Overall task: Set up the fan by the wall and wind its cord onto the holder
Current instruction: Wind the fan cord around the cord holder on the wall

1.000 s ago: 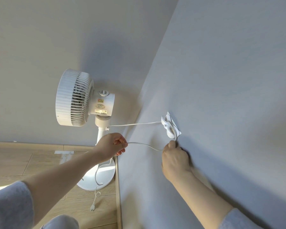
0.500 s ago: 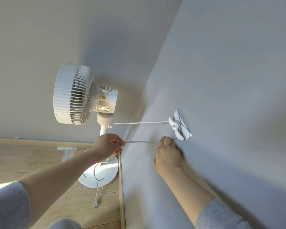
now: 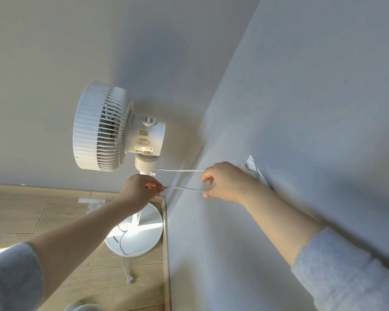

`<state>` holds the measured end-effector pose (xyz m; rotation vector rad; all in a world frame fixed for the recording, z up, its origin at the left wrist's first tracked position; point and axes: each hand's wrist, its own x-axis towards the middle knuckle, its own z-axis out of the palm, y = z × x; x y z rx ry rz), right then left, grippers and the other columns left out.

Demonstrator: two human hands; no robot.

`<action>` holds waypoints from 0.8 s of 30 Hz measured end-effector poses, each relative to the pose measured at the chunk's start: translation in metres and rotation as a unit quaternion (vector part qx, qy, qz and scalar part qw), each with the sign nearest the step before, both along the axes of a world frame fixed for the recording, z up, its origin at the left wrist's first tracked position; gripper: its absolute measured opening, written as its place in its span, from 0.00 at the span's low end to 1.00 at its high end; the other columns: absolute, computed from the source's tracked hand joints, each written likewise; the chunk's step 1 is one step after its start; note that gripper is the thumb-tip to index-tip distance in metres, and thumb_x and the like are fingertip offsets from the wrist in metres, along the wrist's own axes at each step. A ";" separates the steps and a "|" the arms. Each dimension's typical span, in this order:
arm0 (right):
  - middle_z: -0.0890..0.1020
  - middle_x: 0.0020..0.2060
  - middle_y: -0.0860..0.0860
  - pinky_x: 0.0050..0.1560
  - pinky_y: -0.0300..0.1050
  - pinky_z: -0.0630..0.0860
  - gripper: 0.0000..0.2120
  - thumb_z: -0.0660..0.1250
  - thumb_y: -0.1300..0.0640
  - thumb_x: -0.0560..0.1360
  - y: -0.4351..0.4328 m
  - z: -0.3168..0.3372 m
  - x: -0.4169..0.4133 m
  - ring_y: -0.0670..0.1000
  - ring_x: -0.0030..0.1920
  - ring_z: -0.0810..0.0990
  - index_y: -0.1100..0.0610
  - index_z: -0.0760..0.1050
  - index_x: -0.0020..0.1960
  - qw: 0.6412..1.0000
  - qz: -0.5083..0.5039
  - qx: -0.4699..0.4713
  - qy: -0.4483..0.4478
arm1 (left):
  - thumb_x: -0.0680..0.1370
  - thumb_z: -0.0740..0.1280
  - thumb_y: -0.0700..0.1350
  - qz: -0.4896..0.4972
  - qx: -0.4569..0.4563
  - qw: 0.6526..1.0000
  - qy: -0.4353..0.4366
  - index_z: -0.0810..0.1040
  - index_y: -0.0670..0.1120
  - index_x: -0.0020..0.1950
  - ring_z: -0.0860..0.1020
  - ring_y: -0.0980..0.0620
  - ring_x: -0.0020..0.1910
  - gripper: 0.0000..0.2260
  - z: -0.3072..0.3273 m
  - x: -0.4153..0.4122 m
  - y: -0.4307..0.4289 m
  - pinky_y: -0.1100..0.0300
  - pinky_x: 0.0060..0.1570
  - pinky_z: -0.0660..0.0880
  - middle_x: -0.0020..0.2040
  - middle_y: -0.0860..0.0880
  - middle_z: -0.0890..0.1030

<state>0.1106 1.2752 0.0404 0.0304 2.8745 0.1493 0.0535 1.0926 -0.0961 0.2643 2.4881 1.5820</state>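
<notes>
A white pedestal fan [image 3: 112, 129] stands on its round base [image 3: 144, 241] in the corner where two walls meet. Its white cord [image 3: 184, 188] leaves the neck, runs right to the white cord holder [image 3: 255, 169] on the right wall, and comes back left. My left hand [image 3: 139, 191] pinches the returning strand in front of the fan's pole. My right hand [image 3: 225, 182] pinches the same strand a short way to the right, just left of the holder and partly covering it. The cord's loose end drops over the base to the plug [image 3: 130, 279] on the floor.
Wood-look floor [image 3: 27, 216] with a baseboard [image 3: 166, 254] runs along the walls. A small white plate [image 3: 92, 200] sits in the floor by the back wall. The right wall [image 3: 301, 97] is bare apart from the holder.
My right hand has left its spot under the holder and moved left along the cord, now pinching the strand. My left hand keeps its grip. The view has shifted, fan appearing higher.
</notes>
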 end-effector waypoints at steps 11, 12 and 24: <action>0.77 0.26 0.49 0.29 0.37 0.67 0.04 0.71 0.60 0.70 0.005 0.004 -0.061 0.49 0.31 0.74 0.55 0.82 0.45 0.988 -0.044 -0.028 -0.147 | 0.74 0.70 0.47 0.038 0.049 0.998 0.032 0.84 0.46 0.45 0.81 0.50 0.39 0.06 -0.007 -0.019 0.007 0.61 0.41 0.74 0.35 0.50 0.83; 0.77 0.26 0.49 0.29 0.37 0.68 0.04 0.70 0.60 0.70 0.006 0.004 -0.065 0.50 0.33 0.74 0.56 0.82 0.44 0.989 -0.039 -0.021 -0.142 | 0.74 0.70 0.47 0.031 0.048 0.998 0.033 0.84 0.46 0.44 0.81 0.51 0.39 0.06 -0.007 -0.020 0.008 0.63 0.40 0.74 0.35 0.50 0.83; 0.79 0.38 0.48 0.44 0.44 0.75 0.07 0.70 0.63 0.69 0.048 0.026 -0.097 0.53 0.43 0.80 0.52 0.77 0.37 0.997 -0.002 0.070 -0.016 | 0.77 0.66 0.46 -0.100 0.068 0.993 -0.015 0.81 0.44 0.40 0.82 0.55 0.34 0.09 -0.009 -0.028 0.026 0.57 0.45 0.80 0.34 0.51 0.84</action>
